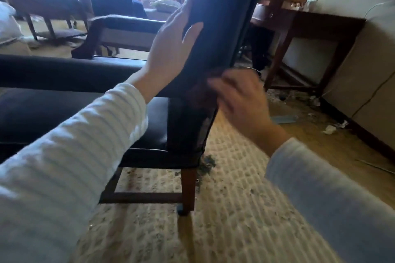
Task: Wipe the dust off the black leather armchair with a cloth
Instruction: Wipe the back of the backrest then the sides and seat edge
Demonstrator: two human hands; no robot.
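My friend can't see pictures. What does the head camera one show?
A person's left hand lies flat against the tall back of a black leather armchair, while the blurred right hand holds a dark cloth against the back's lower edge. Dust clumps lie on the pale carpet by a wooden chair leg.

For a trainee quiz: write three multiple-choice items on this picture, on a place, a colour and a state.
1. The left hand rests on: A the armchair backrest; B the carpet; C the desk.
2. The armchair legs are: A white; B reddish-brown; C blue.
3. The cloth is: A on the carpet; B held by the right hand; C on the desk.
1 A, palm flat on black leather; 2 B, wood below the seat; 3 B, bunched in its grip.
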